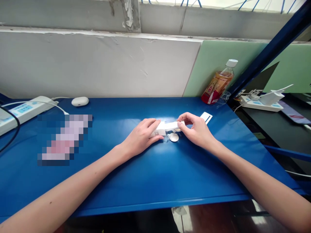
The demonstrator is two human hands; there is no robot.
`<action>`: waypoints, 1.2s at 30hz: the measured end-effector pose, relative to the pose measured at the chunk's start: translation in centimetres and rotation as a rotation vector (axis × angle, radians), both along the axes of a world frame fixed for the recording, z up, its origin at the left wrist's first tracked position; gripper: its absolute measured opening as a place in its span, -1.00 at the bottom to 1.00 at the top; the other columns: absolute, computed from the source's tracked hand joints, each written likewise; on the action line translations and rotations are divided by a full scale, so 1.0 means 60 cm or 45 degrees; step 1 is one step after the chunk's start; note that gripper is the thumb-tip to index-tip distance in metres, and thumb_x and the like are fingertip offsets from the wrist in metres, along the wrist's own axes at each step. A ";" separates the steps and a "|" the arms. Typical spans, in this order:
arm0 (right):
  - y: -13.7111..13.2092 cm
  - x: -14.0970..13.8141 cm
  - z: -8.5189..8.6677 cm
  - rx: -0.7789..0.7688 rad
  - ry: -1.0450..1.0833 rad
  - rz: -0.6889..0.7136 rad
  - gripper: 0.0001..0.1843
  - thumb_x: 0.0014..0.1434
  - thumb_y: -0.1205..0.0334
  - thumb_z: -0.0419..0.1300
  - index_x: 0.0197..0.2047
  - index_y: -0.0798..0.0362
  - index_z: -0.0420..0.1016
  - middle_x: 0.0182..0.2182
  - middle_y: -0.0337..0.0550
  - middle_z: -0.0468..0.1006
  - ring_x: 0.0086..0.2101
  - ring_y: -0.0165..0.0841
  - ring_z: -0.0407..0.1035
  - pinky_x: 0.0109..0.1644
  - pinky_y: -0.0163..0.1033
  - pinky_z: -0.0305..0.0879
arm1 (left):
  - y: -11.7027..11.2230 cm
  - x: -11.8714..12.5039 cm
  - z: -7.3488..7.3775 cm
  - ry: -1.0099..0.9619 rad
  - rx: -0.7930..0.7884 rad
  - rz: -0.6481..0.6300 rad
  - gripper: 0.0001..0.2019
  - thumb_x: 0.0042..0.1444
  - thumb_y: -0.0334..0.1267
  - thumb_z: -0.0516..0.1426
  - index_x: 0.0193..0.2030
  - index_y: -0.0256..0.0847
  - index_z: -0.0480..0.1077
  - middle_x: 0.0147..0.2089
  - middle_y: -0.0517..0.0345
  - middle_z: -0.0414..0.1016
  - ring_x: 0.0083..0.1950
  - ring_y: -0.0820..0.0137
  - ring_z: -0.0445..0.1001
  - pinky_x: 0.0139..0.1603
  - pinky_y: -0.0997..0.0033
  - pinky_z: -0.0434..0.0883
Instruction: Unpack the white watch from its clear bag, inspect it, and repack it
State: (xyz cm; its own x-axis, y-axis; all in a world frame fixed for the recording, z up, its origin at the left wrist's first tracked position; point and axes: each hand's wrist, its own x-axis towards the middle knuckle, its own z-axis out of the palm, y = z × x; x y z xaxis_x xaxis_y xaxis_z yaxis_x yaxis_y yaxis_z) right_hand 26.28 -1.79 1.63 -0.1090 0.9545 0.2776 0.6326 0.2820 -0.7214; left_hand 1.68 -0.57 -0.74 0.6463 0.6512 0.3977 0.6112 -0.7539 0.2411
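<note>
Two-handed hold on a small white box [159,132], mid-table.
The left hand [142,136] clasps the box between thumb and fingers; the right hand [194,128] pinches the end of a narrow white piece [171,126], which appears to extend from the box, though the joint is too small to confirm. A round silver disc [173,137] sits just beside them, on the near side; a white card [206,117] lies beyond the right hand.

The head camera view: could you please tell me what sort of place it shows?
Probably a personal desk space, perhaps in a dormitory, though I cannot be sure: a blue table stands by a wall, with a white power strip and a drink bottle on it.
</note>
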 end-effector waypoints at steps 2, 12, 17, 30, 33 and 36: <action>-0.002 -0.003 -0.006 0.034 -0.029 0.082 -0.95 0.18 0.26 0.19 -0.30 0.00 0.48 -0.38 -0.21 0.59 -0.36 -0.29 0.46 -0.29 -0.22 0.31 | 0.001 -0.001 -0.002 -0.001 0.019 0.004 -0.51 0.36 0.00 0.09 0.28 -0.29 0.29 0.17 -0.25 0.43 0.17 0.05 0.43 0.13 0.02 0.45; 0.000 0.002 -0.023 0.312 -0.358 0.262 -0.85 0.29 0.16 0.20 -0.16 0.01 0.55 -0.09 0.06 0.54 -0.08 -0.12 0.45 0.04 0.02 0.40 | -0.004 -0.002 -0.003 0.211 -0.136 0.015 -0.39 0.40 0.09 -0.04 0.41 -0.28 0.14 0.41 -0.25 0.23 0.45 -0.03 0.14 0.39 -0.16 0.14; 0.017 0.027 -0.009 0.410 -0.486 0.617 -0.75 0.33 0.14 0.18 -0.02 0.00 0.60 -0.11 0.03 0.60 -0.09 -0.13 0.47 -0.01 0.00 0.43 | -0.009 0.000 0.005 0.325 -0.193 0.021 -0.37 0.42 0.06 -0.09 0.46 -0.35 0.07 0.48 -0.24 0.09 0.51 0.00 0.01 0.44 -0.12 0.04; 0.018 0.016 -0.027 0.536 -0.452 0.552 -0.79 0.29 0.15 0.22 -0.07 -0.04 0.64 -0.08 0.02 0.63 0.00 -0.07 0.45 0.07 0.10 0.44 | -0.007 -0.002 0.002 0.228 -0.164 0.026 -0.39 0.41 0.05 -0.05 0.43 -0.33 0.12 0.43 -0.24 0.19 0.48 0.00 0.10 0.41 -0.12 0.12; 0.021 0.026 -0.016 0.605 -0.492 0.445 -0.82 0.26 0.16 0.24 -0.23 0.00 0.67 -0.05 0.03 0.63 0.07 -0.04 0.41 0.14 0.12 0.42 | -0.007 -0.002 0.002 0.222 -0.173 0.044 -0.39 0.40 0.05 -0.04 0.43 -0.33 0.12 0.43 -0.24 0.20 0.48 -0.02 0.10 0.41 -0.14 0.11; 0.020 0.030 -0.010 0.614 -0.505 0.439 -0.79 0.24 0.29 0.21 -0.32 0.02 0.69 0.02 0.04 0.61 0.16 -0.01 0.35 0.20 0.14 0.39 | -0.007 -0.001 0.002 0.224 -0.176 0.077 -0.39 0.41 0.05 -0.05 0.42 -0.34 0.14 0.42 -0.26 0.21 0.47 -0.04 0.11 0.41 -0.15 0.11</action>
